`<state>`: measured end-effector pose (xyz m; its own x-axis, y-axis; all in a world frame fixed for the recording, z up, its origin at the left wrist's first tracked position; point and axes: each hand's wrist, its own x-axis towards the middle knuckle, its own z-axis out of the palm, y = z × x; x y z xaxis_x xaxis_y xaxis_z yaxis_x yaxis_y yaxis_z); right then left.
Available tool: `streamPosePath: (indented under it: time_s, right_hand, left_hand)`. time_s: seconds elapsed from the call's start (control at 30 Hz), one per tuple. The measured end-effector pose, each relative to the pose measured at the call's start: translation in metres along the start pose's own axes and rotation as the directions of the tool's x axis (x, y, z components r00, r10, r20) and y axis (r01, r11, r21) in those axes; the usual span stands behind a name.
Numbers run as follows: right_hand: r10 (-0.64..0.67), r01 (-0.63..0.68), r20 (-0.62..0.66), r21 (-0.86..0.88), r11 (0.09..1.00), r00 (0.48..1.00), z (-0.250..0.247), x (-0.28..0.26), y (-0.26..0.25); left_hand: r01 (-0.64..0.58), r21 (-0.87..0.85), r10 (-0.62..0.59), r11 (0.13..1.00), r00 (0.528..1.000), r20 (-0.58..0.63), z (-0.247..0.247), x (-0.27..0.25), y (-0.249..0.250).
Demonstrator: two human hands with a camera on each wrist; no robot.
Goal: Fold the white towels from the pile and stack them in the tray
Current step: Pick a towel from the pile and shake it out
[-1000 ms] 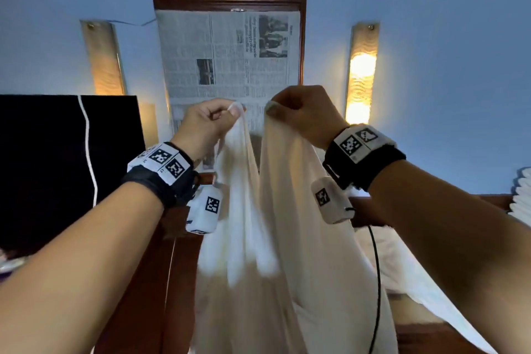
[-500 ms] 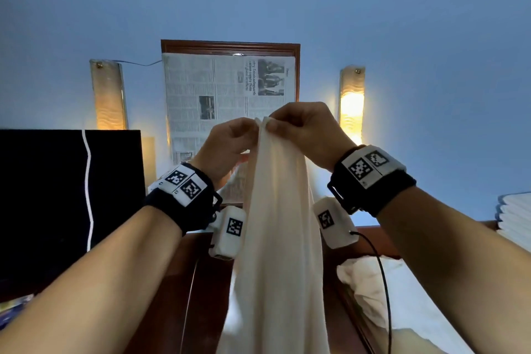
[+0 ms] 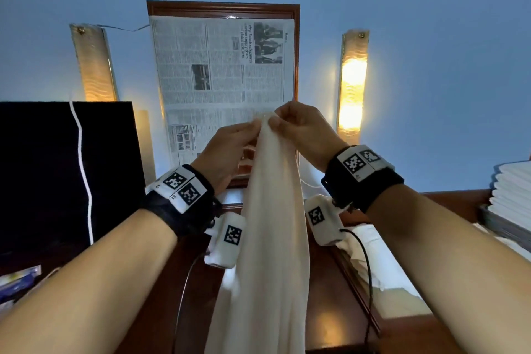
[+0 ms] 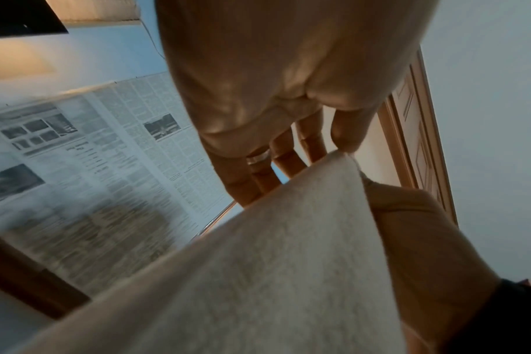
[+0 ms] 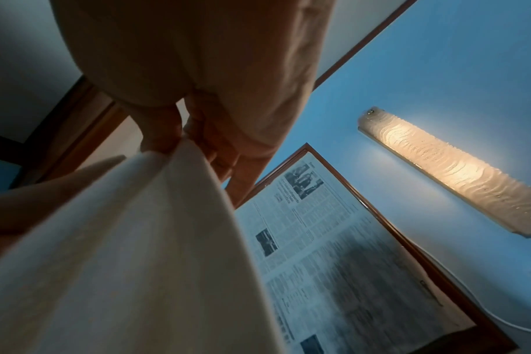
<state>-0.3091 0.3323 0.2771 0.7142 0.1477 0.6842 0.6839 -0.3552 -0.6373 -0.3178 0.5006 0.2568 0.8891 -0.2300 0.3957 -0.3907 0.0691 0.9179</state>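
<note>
Towel: white towel (image 3: pixel 273 238) hangs doubled lengthwise above the tabletop (image 3: pixel 324 310), not yet in the tray | Hands: left hand (image 3: pixel 227 152) and right hand (image 3: pixel 301 132) now meet, pinching its top corners together | Change: corners, apart a second ago, joined; first fold made.
</note>
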Motion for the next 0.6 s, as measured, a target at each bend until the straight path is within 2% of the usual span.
streamPosePath:
  time_s: [0.17,0.33,0.4,0.47,0.5,0.6]
  right_hand:
    - [0.052,-0.045,0.069,-0.101,0.994,0.996,0.001,-0.014,0.021]
    - [0.054,-0.032,0.082,-0.245,0.969,0.995,-0.011,-0.024,0.039]
    - [0.062,-0.039,0.077,-0.270,0.962,0.995,-0.016,-0.031,0.047]
    - [0.064,-0.049,0.056,-0.249,0.967,0.996,-0.021,-0.036,0.057]
    - [0.068,-0.059,0.032,-0.220,0.974,0.997,-0.022,-0.038,0.063]
    - [0.131,-0.133,-0.054,-0.034,0.991,0.990,-0.026,-0.050,0.088]
  left_hand:
    - [-0.082,0.201,0.068,0.976,0.995,0.076,-0.002,-0.005,-0.031]
    - [-0.218,0.440,0.231,0.871,0.973,0.023,0.011,0.008,-0.047]
    - [-0.200,0.476,0.167,0.856,0.980,0.111,0.017,0.014,-0.057]
    - [-0.170,0.475,0.072,0.864,0.973,0.218,0.025,0.019,-0.066]
    - [-0.185,0.481,0.072,0.857,0.967,0.244,0.030,0.022,-0.069]
    - [-0.262,0.516,0.184,0.815,0.963,0.198,0.046,0.033,-0.073]
